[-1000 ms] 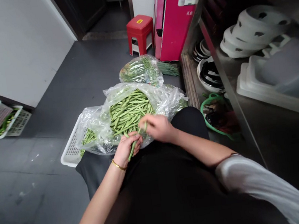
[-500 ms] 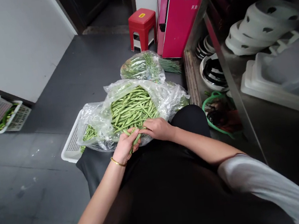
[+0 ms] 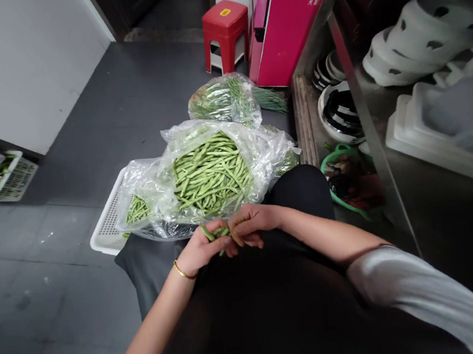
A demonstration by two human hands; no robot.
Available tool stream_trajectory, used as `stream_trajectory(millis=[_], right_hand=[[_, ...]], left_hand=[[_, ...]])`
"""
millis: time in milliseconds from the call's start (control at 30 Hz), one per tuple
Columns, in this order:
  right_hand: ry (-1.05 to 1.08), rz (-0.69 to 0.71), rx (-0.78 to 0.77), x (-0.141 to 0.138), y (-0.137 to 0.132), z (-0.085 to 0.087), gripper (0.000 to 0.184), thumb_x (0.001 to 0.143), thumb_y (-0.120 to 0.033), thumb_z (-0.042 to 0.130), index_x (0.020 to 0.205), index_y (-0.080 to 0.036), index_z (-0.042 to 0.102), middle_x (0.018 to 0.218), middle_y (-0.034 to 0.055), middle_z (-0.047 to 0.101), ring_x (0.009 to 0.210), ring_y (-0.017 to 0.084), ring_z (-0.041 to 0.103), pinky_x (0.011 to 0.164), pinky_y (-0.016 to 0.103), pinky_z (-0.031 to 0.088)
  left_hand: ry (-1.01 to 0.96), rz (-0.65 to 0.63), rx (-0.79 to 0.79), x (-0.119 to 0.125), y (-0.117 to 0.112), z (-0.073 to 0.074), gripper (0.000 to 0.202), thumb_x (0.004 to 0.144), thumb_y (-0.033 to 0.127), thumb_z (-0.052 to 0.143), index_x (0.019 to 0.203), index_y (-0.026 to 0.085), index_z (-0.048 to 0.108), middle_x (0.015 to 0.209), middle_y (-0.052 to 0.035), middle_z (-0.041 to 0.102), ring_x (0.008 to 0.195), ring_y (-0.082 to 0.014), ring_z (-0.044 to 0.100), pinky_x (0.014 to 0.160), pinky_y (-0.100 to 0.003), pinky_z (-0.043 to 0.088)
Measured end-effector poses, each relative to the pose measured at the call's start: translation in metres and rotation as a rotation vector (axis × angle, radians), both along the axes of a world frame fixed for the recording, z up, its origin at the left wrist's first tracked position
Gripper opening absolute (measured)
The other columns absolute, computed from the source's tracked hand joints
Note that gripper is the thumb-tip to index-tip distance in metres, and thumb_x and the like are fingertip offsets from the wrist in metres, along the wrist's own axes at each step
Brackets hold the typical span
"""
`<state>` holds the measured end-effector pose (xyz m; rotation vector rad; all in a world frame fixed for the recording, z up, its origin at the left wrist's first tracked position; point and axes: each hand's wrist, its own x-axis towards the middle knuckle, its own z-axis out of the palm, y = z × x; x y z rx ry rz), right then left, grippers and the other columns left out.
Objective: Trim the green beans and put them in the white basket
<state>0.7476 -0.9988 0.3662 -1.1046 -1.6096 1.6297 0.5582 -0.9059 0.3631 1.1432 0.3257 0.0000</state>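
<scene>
Close to my lap, my left hand (image 3: 199, 249) is closed around a few green beans (image 3: 214, 235), whose ends poke out past the thumb. My right hand (image 3: 254, 221) meets it from the right, fingertips pinched at the ends of those same beans; its fingers partly hide them. Just beyond both hands, a heap of long green beans (image 3: 212, 174) fills an open clear plastic bag (image 3: 154, 178). Shorter bean pieces (image 3: 137, 208) show at the left, seen through the plastic, over a white perforated basket (image 3: 106, 224).
Behind the bag lies another bag of thin green stalks (image 3: 220, 99). A red stool (image 3: 224, 26) stands near a pink cabinet (image 3: 287, 27). Metal shelving (image 3: 386, 181) runs along my right, with a green basket (image 3: 340, 150) beneath. White baskets (image 3: 24, 174) stand at far left.
Both hands have drawn back from the heap toward my lap, bringing the beans along. The beans now lie bunched sideways between the hands. The view has shifted slightly.
</scene>
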Motion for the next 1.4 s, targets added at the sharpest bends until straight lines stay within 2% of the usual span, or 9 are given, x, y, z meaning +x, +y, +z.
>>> stream_trajectory(millis=[167,300,433,600,767,900,1033,1200,1400], right_hand=[[-0.983,-0.439,0.129,0.013,0.038,0.004,0.034,0.088,-0.041,0.047,0.098,-0.01,0.057,0.084,0.0135,0.065,0.071,0.019,0.063,0.063,0.027,0.046],[-1.353,-0.266,0.186,-0.002,0.074,-0.01,0.027,0.085,-0.024,0.048,0.104,-0.007,0.059,0.1,0.0201,0.064,0.086,0.025,0.064,0.067,0.032,0.048],[-1.336,-0.228,0.214,0.003,0.09,-0.012,0.026,0.086,-0.014,0.041,0.099,-0.008,0.063,0.101,0.0193,0.063,0.087,0.024,0.064,0.07,0.032,0.047],[-1.048,-0.629,0.387,0.032,0.08,0.016,0.023,0.084,-0.027,0.05,0.091,-0.011,0.065,0.097,0.012,0.064,0.081,0.019,0.061,0.07,0.028,0.043],[-0.302,-0.581,-0.037,0.01,0.058,0.011,0.023,0.077,-0.031,0.057,0.063,-0.013,0.058,0.047,-0.0047,0.049,0.043,0.007,0.045,0.045,0.018,0.035],[0.048,-0.63,-0.204,-0.008,0.038,-0.007,0.025,0.077,-0.035,0.058,0.063,-0.014,0.054,0.047,-0.0056,0.048,0.037,0.006,0.042,0.037,0.017,0.032],[-0.043,-0.735,-0.051,-0.008,0.015,-0.004,0.029,0.083,-0.042,0.052,0.077,-0.014,0.057,0.051,-0.0053,0.051,0.041,0.006,0.046,0.042,0.017,0.036],[-0.408,-0.427,0.258,-0.013,0.002,0.011,0.028,0.087,-0.025,0.047,0.063,-0.013,0.056,0.058,-0.0022,0.054,0.053,0.006,0.047,0.056,0.019,0.035],[-0.368,-0.734,0.227,-0.021,0.008,0.001,0.034,0.083,-0.024,0.047,0.051,-0.016,0.042,0.045,-0.0039,0.045,0.047,0.007,0.043,0.052,0.02,0.033]], left_hand=[[-0.131,0.28,-0.378,-0.002,0.006,-0.001,0.024,0.067,0.025,0.073,0.08,0.016,0.055,0.057,0.0053,0.045,0.042,-0.0059,0.042,0.039,-0.018,0.041],[0.037,0.251,-0.34,-0.003,0.003,0.0,0.018,0.069,0.022,0.072,0.078,0.013,0.059,0.048,0.0046,0.045,0.039,-0.0066,0.044,0.035,-0.015,0.034],[0.151,0.319,-0.189,-0.001,0.003,0.002,0.021,0.069,0.028,0.072,0.074,0.011,0.06,0.056,-0.003,0.06,0.043,-0.0115,0.054,0.036,-0.018,0.037],[0.188,0.568,-0.112,0.018,0.012,0.004,0.032,0.063,0.027,0.077,0.088,0.011,0.064,0.049,0.0042,0.053,0.034,-0.0033,0.038,0.033,-0.016,0.031],[0.132,0.656,0.056,0.04,0.008,0.001,0.048,0.058,0.026,0.08,0.099,0.011,0.062,0.052,0.0055,0.054,0.034,-0.0042,0.04,0.032,-0.017,0.034],[0.129,0.644,0.062,0.041,0.001,-0.001,0.039,0.059,0.027,0.079,0.09,0.011,0.061,0.05,0.0058,0.053,0.034,-0.0043,0.041,0.032,-0.016,0.034],[0.121,0.715,0.056,0.039,-0.001,0.003,0.036,0.062,0.027,0.077,0.09,0.013,0.06,0.058,0.0022,0.06,0.036,-0.0044,0.044,0.034,-0.016,0.037],[0.099,0.772,0.086,0.039,0.0,0.003,0.032,0.063,0.025,0.076,0.085,0.014,0.057,0.058,0.003,0.06,0.036,-0.0048,0.045,0.034,-0.017,0.035],[0.028,0.806,0.041,0.033,0.0,-0.001,0.028,0.067,0.031,0.074,0.073,0.015,0.052,0.07,-0.0024,0.065,0.046,-0.0078,0.054,0.038,-0.018,0.038]])
